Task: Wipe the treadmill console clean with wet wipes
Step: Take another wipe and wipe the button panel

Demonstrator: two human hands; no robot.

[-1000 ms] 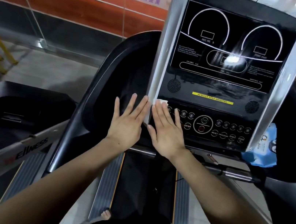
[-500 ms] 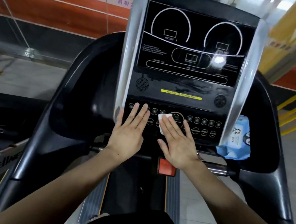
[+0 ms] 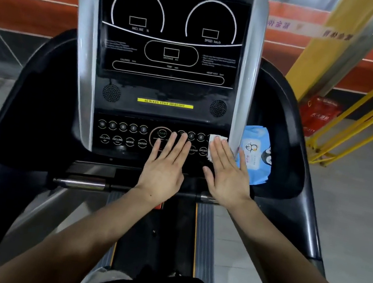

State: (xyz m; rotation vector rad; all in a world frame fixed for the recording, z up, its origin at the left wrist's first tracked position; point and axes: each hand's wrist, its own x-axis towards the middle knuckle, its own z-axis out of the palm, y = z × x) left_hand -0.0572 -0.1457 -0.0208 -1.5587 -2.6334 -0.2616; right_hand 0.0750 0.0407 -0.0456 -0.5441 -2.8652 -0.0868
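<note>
The black treadmill console [image 3: 164,89] with silver side trim fills the upper middle of the head view. Its button panel [image 3: 121,134] runs along the bottom. My right hand [image 3: 227,171] lies flat, fingers straight, pressing a white wet wipe [image 3: 217,139] onto the right end of the button panel. Only the wipe's top edge shows past my fingertips. Just left of it, my left hand [image 3: 167,162] rests flat on the panel over the START button area, holding nothing.
A blue wet-wipe pack [image 3: 254,158] lies in the right console tray beside my right hand. A chrome handlebar [image 3: 82,184] crosses below the console. The treadmill belt [image 3: 157,234] runs underneath. Yellow railings [image 3: 366,115] and a red bag [image 3: 318,112] stand at the right.
Both hands have slid rightward along the button panel, from its left end to its right end, with the wipe under my right hand. The camera has also shifted.
</note>
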